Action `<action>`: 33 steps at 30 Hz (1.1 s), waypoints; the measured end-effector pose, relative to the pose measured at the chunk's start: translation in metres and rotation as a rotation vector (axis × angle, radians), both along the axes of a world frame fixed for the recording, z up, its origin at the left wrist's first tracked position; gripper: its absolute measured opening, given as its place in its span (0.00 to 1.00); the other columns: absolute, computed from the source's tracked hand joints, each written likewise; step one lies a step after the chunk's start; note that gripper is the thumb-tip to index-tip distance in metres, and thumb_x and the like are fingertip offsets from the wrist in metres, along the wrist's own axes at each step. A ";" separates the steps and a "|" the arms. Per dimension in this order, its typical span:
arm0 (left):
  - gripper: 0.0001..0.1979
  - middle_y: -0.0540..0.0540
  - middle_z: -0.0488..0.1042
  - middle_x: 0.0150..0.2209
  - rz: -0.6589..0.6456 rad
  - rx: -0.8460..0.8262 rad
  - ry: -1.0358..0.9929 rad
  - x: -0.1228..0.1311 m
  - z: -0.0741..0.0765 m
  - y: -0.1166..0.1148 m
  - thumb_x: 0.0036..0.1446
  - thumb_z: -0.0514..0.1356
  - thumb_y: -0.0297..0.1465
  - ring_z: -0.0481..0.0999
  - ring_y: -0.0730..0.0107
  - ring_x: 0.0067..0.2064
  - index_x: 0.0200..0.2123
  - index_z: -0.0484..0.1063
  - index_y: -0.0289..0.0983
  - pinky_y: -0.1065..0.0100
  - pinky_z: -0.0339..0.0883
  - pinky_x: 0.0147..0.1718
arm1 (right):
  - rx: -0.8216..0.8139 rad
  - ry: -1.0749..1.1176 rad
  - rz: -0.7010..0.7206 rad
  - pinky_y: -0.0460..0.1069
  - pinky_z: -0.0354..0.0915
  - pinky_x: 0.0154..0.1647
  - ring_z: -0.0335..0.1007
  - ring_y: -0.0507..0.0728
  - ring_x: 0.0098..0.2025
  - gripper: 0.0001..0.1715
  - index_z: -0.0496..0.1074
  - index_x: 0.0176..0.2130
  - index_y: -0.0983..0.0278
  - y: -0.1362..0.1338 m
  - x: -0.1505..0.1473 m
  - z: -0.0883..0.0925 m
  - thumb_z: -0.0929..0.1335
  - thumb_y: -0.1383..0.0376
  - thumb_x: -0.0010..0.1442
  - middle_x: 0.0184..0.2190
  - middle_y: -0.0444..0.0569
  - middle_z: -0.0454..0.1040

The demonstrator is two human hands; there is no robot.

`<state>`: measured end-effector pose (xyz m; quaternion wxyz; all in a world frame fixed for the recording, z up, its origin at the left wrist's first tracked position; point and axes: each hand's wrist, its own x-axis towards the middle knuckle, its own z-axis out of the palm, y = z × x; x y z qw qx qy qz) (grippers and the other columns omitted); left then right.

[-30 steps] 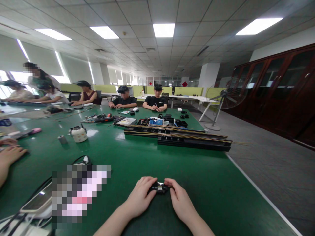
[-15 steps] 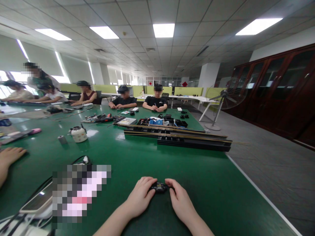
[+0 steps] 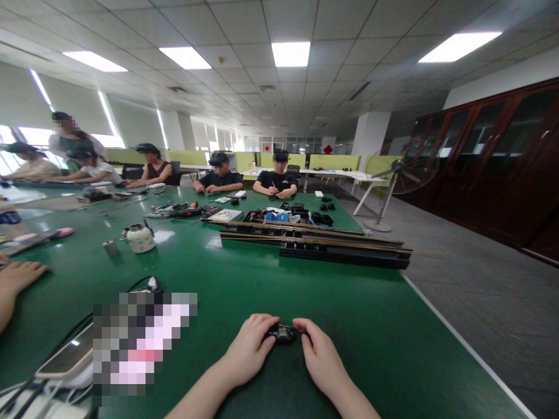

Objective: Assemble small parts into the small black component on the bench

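Observation:
A small black part [image 3: 283, 333] rests low over the green table [image 3: 244, 291], right in front of me. My left hand [image 3: 248, 349] pinches its left end with curled fingers. My right hand [image 3: 321, 355] grips its right end, fingers closed. Both wrists lie on the mat. What the part is I cannot make out; it is mostly covered by my fingertips.
Long black rails with brass strips [image 3: 318, 244] lie across the table ahead. A white kettle-like pot [image 3: 140, 237] stands to the left. A phone and cables [image 3: 65, 361] sit at my near left. Another person's hand [image 3: 17, 278] rests at the left edge. Several people sit at the far end; a fan [image 3: 399, 174] stands right.
My hands and the black part have barely moved. A second hand of the person at the left edge has slipped out of view; the standing person far left shifted slightly.

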<state>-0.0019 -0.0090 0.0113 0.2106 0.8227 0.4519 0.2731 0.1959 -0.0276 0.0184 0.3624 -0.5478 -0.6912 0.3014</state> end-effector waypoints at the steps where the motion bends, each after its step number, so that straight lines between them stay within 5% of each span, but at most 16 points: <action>1: 0.18 0.44 0.69 0.48 -0.001 0.001 -0.003 0.000 0.000 0.000 0.56 0.53 0.26 0.65 0.60 0.50 0.51 0.66 0.40 0.57 0.59 0.52 | 0.001 -0.002 -0.001 0.51 0.62 0.52 0.69 0.56 0.48 0.19 0.69 0.45 0.63 0.000 0.000 0.001 0.58 0.69 0.56 0.44 0.51 0.74; 33: 0.18 0.45 0.69 0.48 0.000 0.002 -0.020 0.000 -0.002 0.000 0.56 0.54 0.26 0.65 0.59 0.50 0.50 0.66 0.41 0.56 0.59 0.52 | 0.003 0.009 0.005 0.51 0.63 0.52 0.70 0.56 0.47 0.19 0.70 0.44 0.63 0.000 0.000 0.001 0.57 0.68 0.56 0.43 0.51 0.75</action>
